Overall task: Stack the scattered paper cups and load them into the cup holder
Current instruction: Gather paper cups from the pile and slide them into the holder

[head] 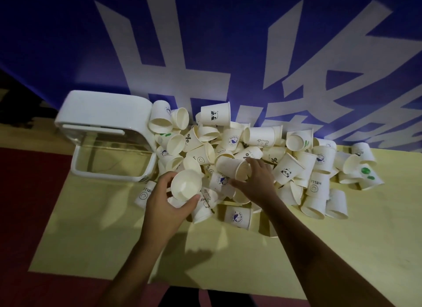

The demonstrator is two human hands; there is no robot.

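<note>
A heap of several white paper cups (258, 136) lies scattered across the back of a pale yellow table (109, 238), most on their sides. The white cup holder (102, 114), with a clear front compartment, stands at the heap's left end. My left hand (164, 206) grips one paper cup (186, 184) with its mouth facing me, near the holder's front corner. My right hand (258, 181) holds another cup (230, 166) lying sideways over the middle of the heap, its mouth toward my palm. The two held cups are apart.
A blue banner (217, 44) with large white characters rises behind the table. Dark red floor (25, 204) lies to the left of the table. The table's near edge (205, 286) runs just below my forearms.
</note>
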